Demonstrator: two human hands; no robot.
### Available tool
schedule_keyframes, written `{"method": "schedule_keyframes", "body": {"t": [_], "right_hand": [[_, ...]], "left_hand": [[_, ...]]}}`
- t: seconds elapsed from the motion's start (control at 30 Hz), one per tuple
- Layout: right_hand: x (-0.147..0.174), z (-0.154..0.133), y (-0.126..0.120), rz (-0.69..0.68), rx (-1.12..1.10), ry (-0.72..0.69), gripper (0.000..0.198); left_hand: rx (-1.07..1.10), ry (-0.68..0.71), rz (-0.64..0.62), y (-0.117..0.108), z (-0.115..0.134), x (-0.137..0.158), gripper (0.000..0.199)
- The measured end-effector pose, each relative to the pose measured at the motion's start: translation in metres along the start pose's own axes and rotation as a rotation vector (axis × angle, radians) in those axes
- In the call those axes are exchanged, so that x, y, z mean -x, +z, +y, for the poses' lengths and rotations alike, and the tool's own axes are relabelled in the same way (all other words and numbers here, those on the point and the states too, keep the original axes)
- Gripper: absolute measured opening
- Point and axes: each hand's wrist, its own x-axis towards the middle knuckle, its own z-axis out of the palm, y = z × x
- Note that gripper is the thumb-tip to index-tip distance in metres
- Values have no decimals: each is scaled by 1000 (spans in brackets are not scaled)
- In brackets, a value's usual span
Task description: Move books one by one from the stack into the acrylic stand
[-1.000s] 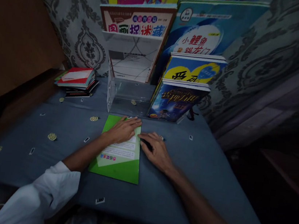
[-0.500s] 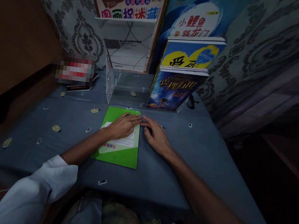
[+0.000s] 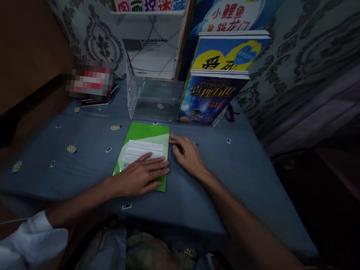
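A green book (image 3: 149, 131) with white text boxes lies flat on the table, its printing upside down to me. Across the near part of its cover rests my left hand (image 3: 141, 174), palm down with the fingers spread. My right hand (image 3: 188, 154) lies at the book's right edge, its index fingertip touching or nearly touching the upper right side. Those right fingers are loosely curved and apart, holding nothing. Just beyond the book stands a clear acrylic rack (image 3: 152, 110) with books in its tiers.
A dark blue book (image 3: 208, 96) fills the rack's front right, with a yellow-and-blue book (image 3: 230, 55) behind. A white-covered book (image 3: 151, 47) stands at left. Blurred red-and-white items (image 3: 90, 81) lie at the far left, and dark glasses (image 3: 231, 113) right of the rack. Blue patterned cloth (image 3: 227, 181) covers the table.
My left hand has slid from the book's far part toward me, uncovering the upper text boxes. My right hand stays beside the right edge. The camera view has shifted slightly.
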Motion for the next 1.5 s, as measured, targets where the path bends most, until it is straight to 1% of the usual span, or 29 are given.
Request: {"method": "schedule_keyframes", "body": {"t": [0.13,0.3,0.37,0.4,0.47,0.57,0.63,0.73,0.83,0.93,1.03,1.1,1.27,1.33,1.5], "right_hand": [[1,-6,1,-3,82,-46,40],[6,-22,6,15,284,-128,31],[5,-30,12,3,289,-192,31],[3,-34,15,-37,254,-240,31],[-6,-42,25,-170,150,-333,33],[-28,-54,42,-370,53,-397,37],[-47,-58,53,-436,47,-412,40],[-76,-58,67,-458,76,-419,42],[-99,-54,79,-416,156,-365,45],[-110,-53,87,-349,235,-283,49],[-108,-55,92,-323,260,-258,50],[-102,-58,93,-353,235,-297,49],[-73,-71,87,-550,45,-480,46],[-60,-81,82,-648,-53,-502,44],[-38,-102,68,-861,-327,-514,40]], "left_hand": [[11,19,-1,4,15,15,45],[16,-3,11,11,17,19,43],[29,-12,24,13,17,18,42],[39,-16,32,14,17,18,42],[60,-29,44,15,17,18,41],[72,-37,53,17,18,18,40],[64,-32,64,19,18,18,40],[46,-11,81,21,17,18,41],[35,-2,84,24,15,19,42],[31,3,79,23,15,19,42],[29,19,75,20,15,19,42],[28,26,75,17,14,18,41],[4,41,72,14,16,17,39],[-44,28,51,15,24,17,40],[-208,-97,4,15,53,16,31]]}}
